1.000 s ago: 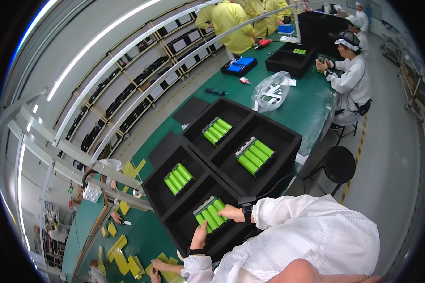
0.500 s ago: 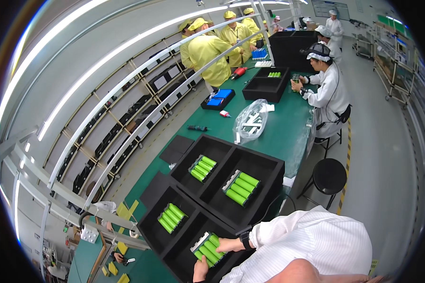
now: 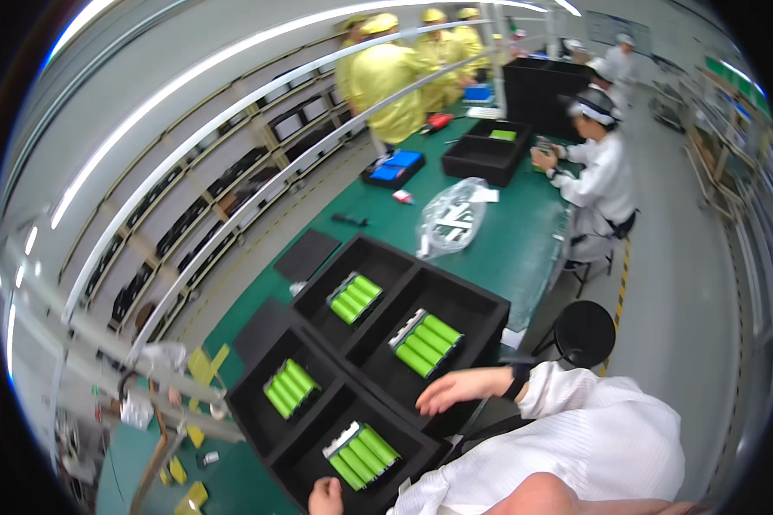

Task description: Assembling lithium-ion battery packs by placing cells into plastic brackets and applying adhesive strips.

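Two black foam trays (image 3: 362, 384), each with two compartments, lie side by side on the green table. Each compartment holds a pack of green cylindrical battery cells with a pale strip along one end. The nearest battery pack (image 3: 362, 455) rests in the front compartment, touched by neither hand. Just beside it, at the tray's near edge, my left hand (image 3: 325, 497) is empty, its fingers loosely bent and partly cut off by the picture's edge. My right hand (image 3: 462, 390) hovers over the right tray's near end, fingers stretched out, close to another battery pack (image 3: 427, 343).
A clear plastic bag of white strips (image 3: 452, 219) lies beyond the trays, with a dark screwdriver-like tool (image 3: 349, 220) to its left. Farther off, a co-worker in white (image 3: 599, 163) handles cells beside another black tray (image 3: 487, 153). A black stool (image 3: 585, 333) stands right of the table.
Both hands have let go of the nearest battery pack, which now lies in its compartment. My right hand has moved up and right; my left has drawn back toward the lower left.
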`<act>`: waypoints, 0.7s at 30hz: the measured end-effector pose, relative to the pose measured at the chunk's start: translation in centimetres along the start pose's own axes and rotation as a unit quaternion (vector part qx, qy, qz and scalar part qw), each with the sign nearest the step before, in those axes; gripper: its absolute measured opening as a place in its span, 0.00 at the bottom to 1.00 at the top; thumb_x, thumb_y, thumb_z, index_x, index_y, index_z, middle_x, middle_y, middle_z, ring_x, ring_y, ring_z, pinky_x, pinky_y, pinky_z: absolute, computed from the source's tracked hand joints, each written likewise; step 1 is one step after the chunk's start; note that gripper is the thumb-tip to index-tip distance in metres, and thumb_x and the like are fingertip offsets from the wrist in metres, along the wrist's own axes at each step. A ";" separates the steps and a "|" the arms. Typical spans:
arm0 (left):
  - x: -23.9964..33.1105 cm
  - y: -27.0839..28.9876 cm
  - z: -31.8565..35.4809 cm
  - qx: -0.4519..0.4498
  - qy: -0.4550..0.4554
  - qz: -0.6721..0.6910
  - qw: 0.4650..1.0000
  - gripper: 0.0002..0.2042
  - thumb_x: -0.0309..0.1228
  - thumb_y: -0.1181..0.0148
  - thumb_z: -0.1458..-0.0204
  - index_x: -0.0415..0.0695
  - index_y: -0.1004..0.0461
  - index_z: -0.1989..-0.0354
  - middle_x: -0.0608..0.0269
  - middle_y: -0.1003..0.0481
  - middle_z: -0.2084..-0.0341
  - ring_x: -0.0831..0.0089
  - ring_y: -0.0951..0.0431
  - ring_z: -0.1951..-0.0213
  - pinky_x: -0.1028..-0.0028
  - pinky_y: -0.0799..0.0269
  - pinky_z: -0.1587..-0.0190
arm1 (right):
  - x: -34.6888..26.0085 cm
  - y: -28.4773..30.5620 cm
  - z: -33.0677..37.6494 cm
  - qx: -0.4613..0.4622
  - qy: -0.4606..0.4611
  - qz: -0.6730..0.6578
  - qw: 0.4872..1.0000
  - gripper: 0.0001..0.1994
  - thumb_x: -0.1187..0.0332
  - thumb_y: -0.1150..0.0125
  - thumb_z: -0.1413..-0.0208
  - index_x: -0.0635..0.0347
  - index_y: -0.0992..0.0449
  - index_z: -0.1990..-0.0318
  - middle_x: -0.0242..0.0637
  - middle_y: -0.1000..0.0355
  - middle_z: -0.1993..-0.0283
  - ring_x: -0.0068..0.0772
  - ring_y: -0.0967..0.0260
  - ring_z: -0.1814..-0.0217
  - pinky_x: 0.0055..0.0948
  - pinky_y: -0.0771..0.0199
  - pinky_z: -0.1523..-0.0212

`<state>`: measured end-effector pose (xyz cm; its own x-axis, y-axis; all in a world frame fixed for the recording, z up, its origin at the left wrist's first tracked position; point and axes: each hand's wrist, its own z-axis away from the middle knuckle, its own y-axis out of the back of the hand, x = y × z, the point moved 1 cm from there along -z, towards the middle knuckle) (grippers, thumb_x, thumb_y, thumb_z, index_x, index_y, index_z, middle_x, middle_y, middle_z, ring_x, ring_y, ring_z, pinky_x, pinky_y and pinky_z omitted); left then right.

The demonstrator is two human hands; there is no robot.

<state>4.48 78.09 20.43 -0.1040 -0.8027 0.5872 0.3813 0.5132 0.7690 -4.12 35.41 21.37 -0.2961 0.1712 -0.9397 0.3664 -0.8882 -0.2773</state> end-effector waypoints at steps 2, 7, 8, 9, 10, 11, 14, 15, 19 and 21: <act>7.8 5.7 3.0 -0.017 -0.088 0.157 0.983 0.20 0.41 0.49 0.39 0.44 0.33 0.43 0.51 0.23 0.55 0.62 0.24 0.52 0.70 0.33 0.47 | -3.8 1.3 0.5 0.079 0.081 0.050 0.992 0.19 0.68 0.45 0.40 0.64 0.31 0.43 0.35 0.29 0.46 0.23 0.32 0.47 0.24 0.32 0.45; 15.7 14.5 1.7 0.107 -0.251 0.298 0.915 0.17 0.29 0.54 0.37 0.37 0.37 0.41 0.57 0.25 0.55 0.70 0.26 0.51 0.71 0.34 0.46 | -13.1 1.0 -3.9 0.102 0.179 0.039 0.978 0.22 0.69 0.46 0.39 0.64 0.36 0.39 0.38 0.35 0.38 0.29 0.38 0.37 0.31 0.38 0.39; 15.4 15.7 -0.2 0.123 -0.254 0.273 0.920 0.19 0.36 0.55 0.36 0.39 0.37 0.41 0.55 0.26 0.52 0.69 0.26 0.50 0.70 0.34 0.45 | -14.6 0.2 -5.6 0.091 0.179 0.047 0.978 0.22 0.69 0.46 0.39 0.64 0.36 0.38 0.37 0.36 0.37 0.29 0.39 0.36 0.30 0.39 0.38; 14.5 16.6 -2.1 0.135 -0.237 0.292 0.917 0.18 0.36 0.54 0.37 0.39 0.36 0.42 0.57 0.25 0.55 0.71 0.26 0.51 0.71 0.34 0.46 | -15.8 -1.0 -7.7 0.079 0.183 0.055 0.978 0.22 0.69 0.46 0.40 0.64 0.36 0.38 0.37 0.37 0.36 0.28 0.41 0.35 0.29 0.41 0.37; 13.0 16.9 -4.7 0.140 -0.197 0.277 0.930 0.18 0.37 0.53 0.37 0.41 0.35 0.43 0.58 0.24 0.57 0.72 0.25 0.53 0.73 0.33 0.48 | -16.3 -2.0 -10.2 0.064 0.178 0.070 0.980 0.22 0.70 0.46 0.40 0.64 0.36 0.38 0.36 0.37 0.36 0.28 0.42 0.35 0.27 0.42 0.37; 11.3 16.4 -7.7 0.134 -0.136 0.329 0.925 0.16 0.36 0.49 0.39 0.41 0.32 0.48 0.61 0.23 0.61 0.75 0.25 0.58 0.77 0.31 0.55 | -16.3 -2.8 -12.9 0.055 0.174 0.086 0.980 0.23 0.70 0.46 0.40 0.64 0.36 0.38 0.35 0.38 0.36 0.27 0.43 0.35 0.26 0.43 0.36; 5.2 12.5 -16.6 0.140 -0.006 0.240 0.961 0.19 0.41 0.46 0.42 0.36 0.29 0.53 0.57 0.23 0.66 0.70 0.23 0.61 0.71 0.29 0.58 | -13.2 -3.1 -21.7 0.064 0.139 0.082 0.985 0.24 0.68 0.44 0.42 0.64 0.36 0.38 0.39 0.37 0.38 0.31 0.44 0.35 0.26 0.46 0.36; 0.9 11.3 -18.9 0.174 0.013 0.155 0.972 0.23 0.44 0.45 0.44 0.35 0.29 0.51 0.48 0.22 0.61 0.59 0.23 0.55 0.66 0.29 0.52 | -12.0 -4.6 -24.8 0.054 0.111 0.064 0.990 0.26 0.67 0.43 0.43 0.67 0.37 0.38 0.45 0.39 0.36 0.35 0.47 0.31 0.30 0.49 0.33; -3.0 5.9 -26.6 0.143 0.065 0.167 0.973 0.22 0.44 0.48 0.43 0.35 0.28 0.54 0.59 0.25 0.72 0.70 0.27 0.74 0.69 0.33 0.74 | -6.5 -2.0 -32.7 0.142 -0.006 0.085 0.986 0.29 0.59 0.43 0.43 0.63 0.38 0.37 0.45 0.42 0.34 0.43 0.54 0.29 0.43 0.54 0.34; -5.8 3.6 -29.1 0.170 0.102 0.126 0.972 0.23 0.45 0.47 0.44 0.33 0.26 0.59 0.54 0.24 0.73 0.65 0.24 0.75 0.65 0.31 0.75 | -3.5 -0.6 -35.9 0.097 -0.059 0.070 0.991 0.27 0.60 0.44 0.43 0.64 0.36 0.39 0.46 0.44 0.33 0.46 0.54 0.30 0.44 0.57 0.33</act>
<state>33.20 75.70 12.42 0.1516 -0.6641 0.7321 0.0423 0.7444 0.6664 28.36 50.63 17.62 -0.3589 -0.0004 -0.9334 0.2372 -0.9672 -0.0908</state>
